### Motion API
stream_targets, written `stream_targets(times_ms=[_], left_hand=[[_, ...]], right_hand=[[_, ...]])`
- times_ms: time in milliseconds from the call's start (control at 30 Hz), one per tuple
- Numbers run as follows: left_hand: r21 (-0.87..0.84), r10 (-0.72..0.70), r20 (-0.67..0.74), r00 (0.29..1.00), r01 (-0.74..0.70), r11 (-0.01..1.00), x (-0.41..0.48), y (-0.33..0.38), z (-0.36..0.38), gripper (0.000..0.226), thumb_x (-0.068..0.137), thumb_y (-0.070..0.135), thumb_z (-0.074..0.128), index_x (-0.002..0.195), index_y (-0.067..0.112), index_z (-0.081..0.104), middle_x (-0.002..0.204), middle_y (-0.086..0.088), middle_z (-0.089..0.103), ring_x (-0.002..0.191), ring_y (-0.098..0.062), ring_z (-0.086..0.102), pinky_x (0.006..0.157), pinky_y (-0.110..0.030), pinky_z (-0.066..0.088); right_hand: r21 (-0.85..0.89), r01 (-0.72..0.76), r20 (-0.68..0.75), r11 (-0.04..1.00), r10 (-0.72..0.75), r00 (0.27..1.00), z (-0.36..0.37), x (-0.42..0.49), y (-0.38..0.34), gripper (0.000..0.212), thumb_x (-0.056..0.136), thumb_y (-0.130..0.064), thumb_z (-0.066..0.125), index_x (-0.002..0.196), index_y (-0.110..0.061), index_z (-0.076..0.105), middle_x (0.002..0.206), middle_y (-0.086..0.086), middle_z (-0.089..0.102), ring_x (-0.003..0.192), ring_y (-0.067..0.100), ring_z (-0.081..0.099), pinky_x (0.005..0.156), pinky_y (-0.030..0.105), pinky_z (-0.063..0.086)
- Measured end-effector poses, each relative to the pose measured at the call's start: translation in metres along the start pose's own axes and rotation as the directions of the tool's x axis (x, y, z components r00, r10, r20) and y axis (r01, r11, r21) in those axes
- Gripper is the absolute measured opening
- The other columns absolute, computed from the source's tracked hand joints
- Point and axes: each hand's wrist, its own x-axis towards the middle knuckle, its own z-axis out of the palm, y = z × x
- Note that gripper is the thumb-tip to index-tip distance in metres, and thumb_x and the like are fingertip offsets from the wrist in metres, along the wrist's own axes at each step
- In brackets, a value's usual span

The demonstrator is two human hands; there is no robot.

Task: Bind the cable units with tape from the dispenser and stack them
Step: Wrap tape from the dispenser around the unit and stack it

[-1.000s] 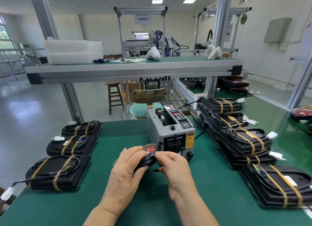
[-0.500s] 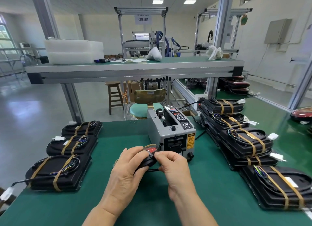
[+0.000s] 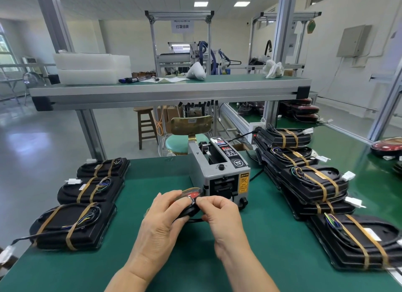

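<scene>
Grip: left hand, right hand pinch cable unit | mostly hidden

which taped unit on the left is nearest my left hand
The front unit of the three, lowest in view, with its cable trailing left.

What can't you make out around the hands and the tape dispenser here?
Head view, cable unit: mostly covered by the left hand and right hand; tape on it cannot be told.
Head view, tape dispenser outlet: too dark to show a waiting strip.
Head view, nearest taped unit on the right: cut off by the frame edge.
</scene>
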Motion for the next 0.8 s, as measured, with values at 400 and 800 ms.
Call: stream_targets(times_ms=[400, 800], left_hand=[[0.003, 0.012, -0.022, 1.000, -0.012, 1.000, 0.002, 0.004, -0.001, 0.057, 0.078, -0.002, 0.077, 0.117, 0.036, 0.059, 0.125, 0.007, 0.059, 0.112, -0.015, 0.056, 0.107, -0.058, 0.038], [-0.110, -0.071, -0.043, 0.997, 0.065, 0.992, 0.000, 0.007, -0.003, 0.060, 0.080, 0.000, 0.076, 0.122, 0.034, 0.052, 0.120, 0.022, 0.058, 0.111, -0.006, 0.059, 0.105, -0.054, 0.042]], right_hand=[[-0.325, 0.169, -0.020, 0.930, -0.186, 0.982, -0.009, 0.005, 0.004, 0.010, 0.084, -0.021, 0.072, 0.074, -0.019, 0.072, 0.082, -0.005, 0.071, 0.071, 0.006, 0.060, 0.072, 0.021, 0.049], [-0.548, 0.360, 0.097, 0.755, -0.370, 0.924, -0.005, 0.019, 0.007, 0.037, 0.079, -0.051, 0.071, 0.106, -0.028, 0.061, 0.101, -0.014, 0.052, 0.088, -0.001, 0.055, 0.079, 0.014, 0.044]])
